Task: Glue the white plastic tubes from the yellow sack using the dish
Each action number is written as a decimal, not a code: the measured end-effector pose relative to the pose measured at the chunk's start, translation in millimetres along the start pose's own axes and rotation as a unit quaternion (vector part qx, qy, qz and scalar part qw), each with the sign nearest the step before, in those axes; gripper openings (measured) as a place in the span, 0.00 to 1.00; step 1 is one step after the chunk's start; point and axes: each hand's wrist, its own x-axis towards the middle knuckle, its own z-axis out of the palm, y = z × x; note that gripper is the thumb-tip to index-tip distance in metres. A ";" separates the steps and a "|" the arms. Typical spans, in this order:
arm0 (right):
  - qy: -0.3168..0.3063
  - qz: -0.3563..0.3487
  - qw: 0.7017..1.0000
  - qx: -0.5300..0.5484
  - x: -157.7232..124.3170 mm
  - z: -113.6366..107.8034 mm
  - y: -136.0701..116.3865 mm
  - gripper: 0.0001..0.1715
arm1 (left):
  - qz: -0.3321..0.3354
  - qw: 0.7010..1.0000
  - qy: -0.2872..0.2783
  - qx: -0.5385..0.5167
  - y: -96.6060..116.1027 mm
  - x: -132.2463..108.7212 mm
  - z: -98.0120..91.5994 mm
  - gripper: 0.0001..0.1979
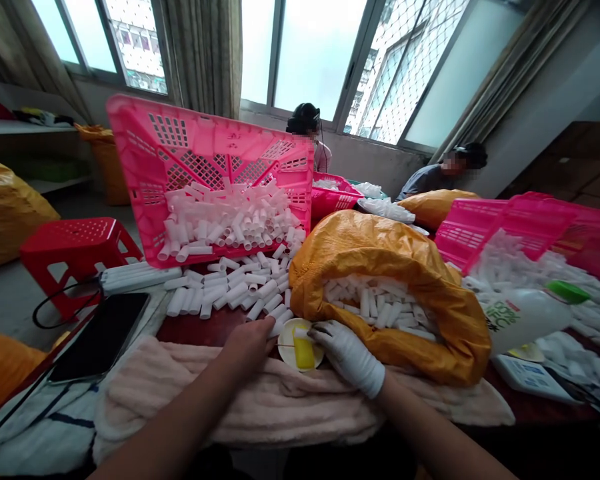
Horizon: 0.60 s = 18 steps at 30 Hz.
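Note:
My bare left hand (250, 343) rests on the pink towel (220, 400), its fingers curled round a small white plastic tube at the edge of a loose pile of white tubes (230, 287). My right hand (347, 353), in a white glove, is pinched at the rim of a small white dish (287, 347) that holds a yellow sponge (304, 350). Right behind the glove an orange bag (380, 260) lies open, full of the same white tubes.
A tipped pink crate (180, 140) spills tubes onto the table. A dark tablet (100, 337) lies left, a red stool (75, 250) behind it. A white bottle with a green cap (525, 313) and another pink crate (505, 223) sit right. Two people sit by the window.

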 end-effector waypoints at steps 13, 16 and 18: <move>0.053 -0.015 0.998 0.007 -11.8 -1.9 -7.7 0.16 | -0.001 1.000 -0.006 -0.009 1.4 -1.1 -4.6 0.09; 0.050 -0.042 0.997 -0.037 -14.9 0.6 -7.6 0.13 | -0.012 1.000 -0.008 -0.011 2.3 -1.3 -4.4 0.09; 0.023 -0.086 0.994 -0.067 -17.7 -0.4 -9.5 0.12 | -0.011 1.000 -0.004 -0.009 2.2 -0.9 -2.7 0.09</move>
